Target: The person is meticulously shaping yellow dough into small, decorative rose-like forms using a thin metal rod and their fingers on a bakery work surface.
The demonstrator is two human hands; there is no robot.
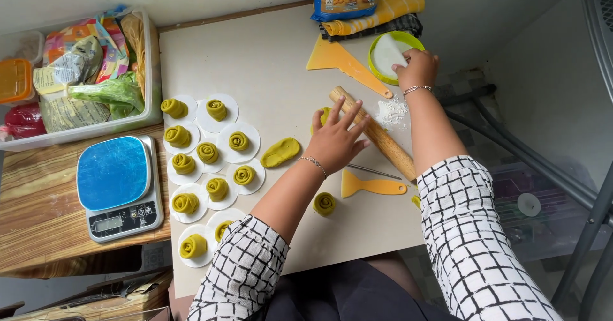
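Resting your left hand [335, 139], fingers spread, steadies the rolling pin [373, 131]; your right hand [418, 67] dips, fingers bunched, into the flour bowl [378, 44] at the board's [268, 59] far edge.

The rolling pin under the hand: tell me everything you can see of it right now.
The rolling pin is a plain cylinder of pale wood with no separate handles visible. It lies flat on the cream work board, running diagonally from upper left to lower right. The left hand rests open on its upper part, fingers spread across it. A piece of green dough shows beside that end, partly hidden. A small heap of white flour lies just right of it; its lower end nears the checked sleeve.
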